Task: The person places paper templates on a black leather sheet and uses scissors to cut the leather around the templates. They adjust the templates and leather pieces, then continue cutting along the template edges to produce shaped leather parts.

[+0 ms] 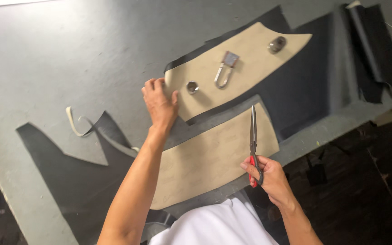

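My left hand [159, 103] presses flat on the near edge of a tan paper pattern piece [246, 56] that lies on dark fabric [305, 86]. My right hand [271, 174] grips red-handled scissors [253, 136], blades closed and pointing away from me, above a second tan pattern piece [205, 159]. The scissor tips hover near the strip of dark fabric between the two patterns.
On the upper pattern sit three metal weights: a round nut [192, 86], a U-shaped padlock-like piece [225, 70] and a dark oval lump [276, 44]. A cut dark fabric scrap [78, 172] and a pale curled strip [75, 124] lie at left. The grey table's edge [341, 127] runs at right.
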